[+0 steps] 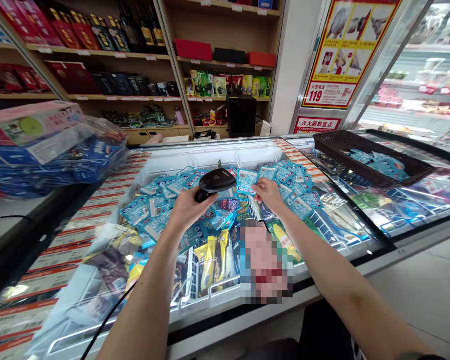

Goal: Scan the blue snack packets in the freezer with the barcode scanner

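My left hand (185, 210) is wrapped round the handle of a black barcode scanner (218, 181), whose head points right. Pinched in my right hand (269, 194) is a small blue packet (246, 180) with a white barcode label facing me, just right of the scanner. More such blue packets lie in two spreads on the freezer's glass top, a left pile (165, 192) and a right pile (300, 182). A black cable (110, 312) runs beside my left forearm. Through the glass, yellow-wrapped items (213, 260) show in wire baskets.
A pixelated pink object (264, 255) lies at the freezer's front edge. A brown basket (408, 176) with blue packets stands at right. Stacked plastic-wrapped boxes (37, 145) sit at left. Price labels (71, 255) line the glass. Shelves (225, 62) of goods stand behind.
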A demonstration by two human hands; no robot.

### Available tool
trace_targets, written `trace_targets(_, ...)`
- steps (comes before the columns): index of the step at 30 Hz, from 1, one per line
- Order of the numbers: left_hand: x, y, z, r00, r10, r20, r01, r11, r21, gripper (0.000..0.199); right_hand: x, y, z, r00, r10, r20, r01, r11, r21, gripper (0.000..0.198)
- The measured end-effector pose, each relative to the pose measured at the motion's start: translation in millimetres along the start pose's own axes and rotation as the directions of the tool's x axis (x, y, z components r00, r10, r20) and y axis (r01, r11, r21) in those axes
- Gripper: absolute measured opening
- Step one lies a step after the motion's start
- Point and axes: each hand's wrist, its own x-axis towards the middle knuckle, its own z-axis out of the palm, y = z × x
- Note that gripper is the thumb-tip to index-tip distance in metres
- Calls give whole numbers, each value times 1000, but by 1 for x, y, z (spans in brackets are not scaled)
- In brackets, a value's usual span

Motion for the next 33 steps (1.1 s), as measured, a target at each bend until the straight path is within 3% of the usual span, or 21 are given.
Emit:
trace_targets(20, -2, 0, 1, 999, -5, 44, 5, 1000, 0, 47, 2, 5, 1, 1000, 1, -26, -1, 1000, -4, 28)
trace_targets(25, -2, 1, 2, 1000, 2, 27, -3, 1000, 25, 47, 7, 2, -12, 980, -18, -196, -2, 995, -99, 32)
trace_targets(33, 0, 1, 2, 999, 9, -40, -4, 994, 105, 48, 9, 3, -51, 882, -131, -452, -75, 909, -410, 49)
